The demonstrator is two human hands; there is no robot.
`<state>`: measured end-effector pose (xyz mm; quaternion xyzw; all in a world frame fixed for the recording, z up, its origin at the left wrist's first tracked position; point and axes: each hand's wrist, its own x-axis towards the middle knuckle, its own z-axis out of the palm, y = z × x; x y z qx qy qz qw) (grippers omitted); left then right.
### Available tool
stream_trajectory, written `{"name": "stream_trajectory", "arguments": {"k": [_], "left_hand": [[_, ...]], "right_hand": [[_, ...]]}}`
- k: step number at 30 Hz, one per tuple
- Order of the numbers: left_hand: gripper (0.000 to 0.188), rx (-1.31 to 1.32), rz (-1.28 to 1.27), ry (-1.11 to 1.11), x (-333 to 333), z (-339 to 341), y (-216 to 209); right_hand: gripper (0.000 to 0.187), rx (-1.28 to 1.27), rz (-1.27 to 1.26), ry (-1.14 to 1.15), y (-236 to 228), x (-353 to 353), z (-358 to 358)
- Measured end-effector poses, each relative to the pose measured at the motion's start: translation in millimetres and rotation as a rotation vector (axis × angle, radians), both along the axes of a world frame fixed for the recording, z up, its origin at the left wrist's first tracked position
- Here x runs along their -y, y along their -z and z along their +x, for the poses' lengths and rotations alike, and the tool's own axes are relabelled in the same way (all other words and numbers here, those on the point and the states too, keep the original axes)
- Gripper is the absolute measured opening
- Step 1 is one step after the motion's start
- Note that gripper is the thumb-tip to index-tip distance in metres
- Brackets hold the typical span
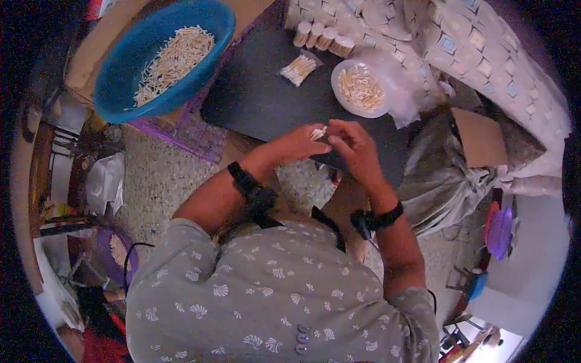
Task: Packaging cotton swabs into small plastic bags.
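Note:
Over the near edge of the dark table, my left hand (298, 144) is closed round a small bunch of cotton swabs (318, 133), their white tips poking out at the top. My right hand (356, 145) is beside it, fingers bent and pressed together at the bunch; whether a swab is pinched there is too small to tell. Beyond my hands is a white bowl (362, 89) of loose swabs. A partly filled clear pack of swabs (298, 69) lies left of the bowl, and several filled packs (324, 39) stand in a row behind it.
A big blue basin (109, 91) heaped with swabs (175, 63) stands at the far left. Clear plastic bags (404, 100) lie right of the bowl. Patterned cloth (466, 54) covers the far right, above a cardboard flap (481, 138) and a grey sack (433, 163).

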<state>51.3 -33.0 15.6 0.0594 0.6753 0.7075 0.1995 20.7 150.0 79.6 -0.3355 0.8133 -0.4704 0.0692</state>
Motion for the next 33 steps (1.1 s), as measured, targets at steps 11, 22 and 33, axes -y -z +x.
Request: {"name": "stream_trajectory", "arguments": {"k": [11, 22, 33], "left_hand": [[0.057, -0.181, 0.209, -0.043, 1, -8, 18], [0.066, -0.574, -0.057, 0.005, 2, -20, 35], [0.032, 0.061, 0.214, 0.095, 17, -3, 0]], "right_hand": [[0.029, 0.216, -0.013, -0.004, 8, 15, -3], [0.017, 0.11, 0.003, -0.176, 1, 20, -4], [0.014, 0.376, -0.083, 0.041, 19, 4, -22]]}}
